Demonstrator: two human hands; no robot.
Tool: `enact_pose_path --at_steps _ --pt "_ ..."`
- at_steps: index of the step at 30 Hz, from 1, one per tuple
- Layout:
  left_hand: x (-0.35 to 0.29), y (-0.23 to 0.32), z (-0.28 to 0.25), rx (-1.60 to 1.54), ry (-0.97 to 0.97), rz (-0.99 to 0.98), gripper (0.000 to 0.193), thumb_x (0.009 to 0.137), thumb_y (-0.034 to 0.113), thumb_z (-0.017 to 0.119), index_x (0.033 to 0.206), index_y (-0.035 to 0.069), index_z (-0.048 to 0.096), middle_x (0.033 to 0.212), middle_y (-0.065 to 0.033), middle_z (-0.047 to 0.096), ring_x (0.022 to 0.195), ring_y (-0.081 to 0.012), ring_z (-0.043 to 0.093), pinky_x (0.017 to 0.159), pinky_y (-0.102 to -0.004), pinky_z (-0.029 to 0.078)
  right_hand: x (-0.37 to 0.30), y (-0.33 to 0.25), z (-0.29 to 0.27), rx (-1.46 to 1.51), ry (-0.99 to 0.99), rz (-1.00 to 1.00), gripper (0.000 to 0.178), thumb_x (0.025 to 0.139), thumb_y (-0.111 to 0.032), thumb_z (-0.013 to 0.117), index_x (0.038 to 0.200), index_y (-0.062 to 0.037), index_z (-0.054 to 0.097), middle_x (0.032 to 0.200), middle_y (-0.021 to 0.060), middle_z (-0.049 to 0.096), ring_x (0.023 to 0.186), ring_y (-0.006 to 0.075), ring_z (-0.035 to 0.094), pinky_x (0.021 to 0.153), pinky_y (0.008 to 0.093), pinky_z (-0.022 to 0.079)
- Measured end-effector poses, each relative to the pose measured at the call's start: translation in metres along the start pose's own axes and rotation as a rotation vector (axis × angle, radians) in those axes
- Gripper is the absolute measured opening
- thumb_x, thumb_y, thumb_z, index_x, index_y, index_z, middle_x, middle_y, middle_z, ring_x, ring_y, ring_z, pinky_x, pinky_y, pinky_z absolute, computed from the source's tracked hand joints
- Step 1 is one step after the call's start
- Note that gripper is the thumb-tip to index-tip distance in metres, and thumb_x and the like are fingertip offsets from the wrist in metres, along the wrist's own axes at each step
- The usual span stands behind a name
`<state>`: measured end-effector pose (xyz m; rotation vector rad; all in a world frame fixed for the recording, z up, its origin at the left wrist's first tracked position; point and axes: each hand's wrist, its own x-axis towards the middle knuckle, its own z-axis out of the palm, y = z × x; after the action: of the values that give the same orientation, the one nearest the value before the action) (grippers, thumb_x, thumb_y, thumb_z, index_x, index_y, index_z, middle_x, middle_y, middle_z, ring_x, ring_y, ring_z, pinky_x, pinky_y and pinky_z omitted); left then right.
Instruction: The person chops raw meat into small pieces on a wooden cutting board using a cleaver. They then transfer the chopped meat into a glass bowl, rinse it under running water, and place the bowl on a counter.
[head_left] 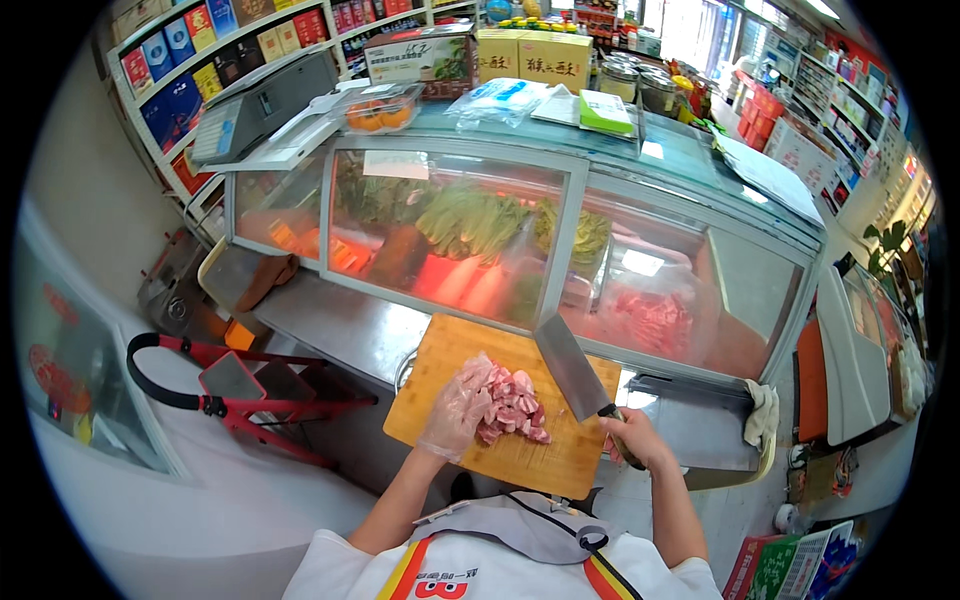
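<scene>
A heap of cut raw meat chunks [516,408] lies on a wooden cutting board [440,350] in front of me. My left hand [458,408], in a clear plastic glove, rests against the left side of the heap; its fingers are partly hidden by the glove's folds and the meat. To the right, my bare right hand [638,438] is closed round the handle of a cleaver [572,366]. The broad blade slants up and left over the board's right part, apart from the meat.
Behind the board stands a glass display case [450,300] holding greens and bagged meat. A steel counter [340,318] runs beneath it. A red step ladder [270,405] is at the left, a pale cloth [761,412] at the right. Boxes [535,58] and a fruit tray [382,108] top the case.
</scene>
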<state>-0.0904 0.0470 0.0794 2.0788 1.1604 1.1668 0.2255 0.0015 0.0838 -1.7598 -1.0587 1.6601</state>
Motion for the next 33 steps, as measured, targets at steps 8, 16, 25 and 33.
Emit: enact_pose_path --at_steps 8,16,25,33 --pt "-0.017 0.016 -0.001 0.072 0.107 -0.074 0.037 0.092 0.019 0.054 0.126 0.001 0.053 0.13 -0.0187 0.051 0.123 -0.0322 0.046 0.104 -0.0382 0.036 0.033 0.004 -0.03 -0.518 0.083 -0.151 0.033 0.08 -0.022 0.068 0.097 0.0022 0.054 0.079 0.0168 0.064 0.065 0.0265 0.065 0.056 0.0379 0.051" --pt "-0.047 0.04 0.003 0.171 0.198 -0.195 0.04 0.091 0.016 0.056 0.129 0.003 0.052 0.13 -0.0185 0.051 0.122 -0.0329 0.047 0.103 -0.0378 0.037 0.036 0.027 -0.011 -1.034 0.357 -0.413 0.044 0.077 -0.023 0.071 0.107 0.0012 0.051 0.099 0.0184 0.058 0.089 0.037 0.061 0.073 0.0434 0.053" --pt "-0.041 0.04 -0.008 0.246 0.201 -0.164 0.04 0.089 0.014 0.057 0.128 0.002 0.052 0.128 -0.0196 0.053 0.12 -0.0334 0.049 0.102 -0.0392 0.037 -0.002 0.012 -0.011 -0.87 0.502 -0.645 0.041 0.079 -0.019 0.068 0.114 -0.0032 0.056 0.096 0.0144 0.057 0.092 0.0323 0.056 0.072 0.0422 0.05" --pt "-0.006 0.011 -0.007 0.133 0.169 -0.06 0.04 0.089 0.014 0.057 0.126 0.0 0.053 0.129 -0.0198 0.052 0.12 -0.034 0.049 0.102 -0.0391 0.037 -0.045 0.045 -0.016 -0.748 0.604 -0.563 0.031 0.079 -0.014 0.067 0.108 -0.005 0.059 0.087 0.0126 0.059 0.078 0.0327 0.059 0.068 0.0418 0.049"
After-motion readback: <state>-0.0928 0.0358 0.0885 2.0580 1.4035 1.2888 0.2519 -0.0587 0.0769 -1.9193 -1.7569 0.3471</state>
